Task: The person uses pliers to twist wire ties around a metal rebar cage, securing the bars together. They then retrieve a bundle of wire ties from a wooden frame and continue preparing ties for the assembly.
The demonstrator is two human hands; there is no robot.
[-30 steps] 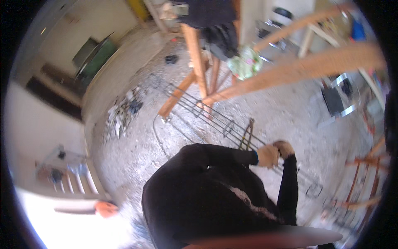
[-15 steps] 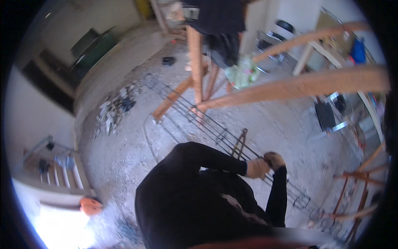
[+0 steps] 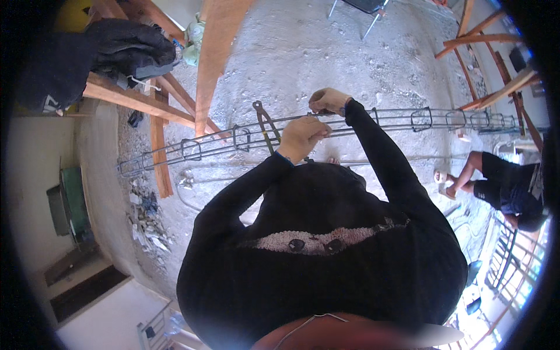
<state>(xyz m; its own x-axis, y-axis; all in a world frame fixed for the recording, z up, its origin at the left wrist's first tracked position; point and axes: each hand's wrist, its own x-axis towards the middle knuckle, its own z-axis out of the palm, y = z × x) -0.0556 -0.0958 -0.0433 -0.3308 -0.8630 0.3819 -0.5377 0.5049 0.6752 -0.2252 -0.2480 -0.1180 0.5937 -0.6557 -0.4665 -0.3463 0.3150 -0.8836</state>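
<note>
A long rebar cage (image 3: 233,140) of thin steel bars and square stirrups runs left to right across the middle of the view, above a concrete floor. My left hand (image 3: 300,137) is a closed fist at the cage's near bar, with dark metal pincers (image 3: 263,123) angled beside it, apparently in its grip. My right hand (image 3: 329,100) is just beyond it, fingers pinched on the cage's top bar. Both black sleeves reach up from my chest.
Wooden trestle beams (image 3: 213,58) cross at the upper left, with a black cloth (image 3: 125,44) draped on one. A seated person (image 3: 501,181) in dark clothes is at the right. Rubble (image 3: 146,221) lies at the left, near a green box (image 3: 73,198). Wooden frames (image 3: 490,52) stand at the upper right.
The view has swung round, so the cage now lies level across the picture. Both hands stay together at the cage, higher in the frame than before.
</note>
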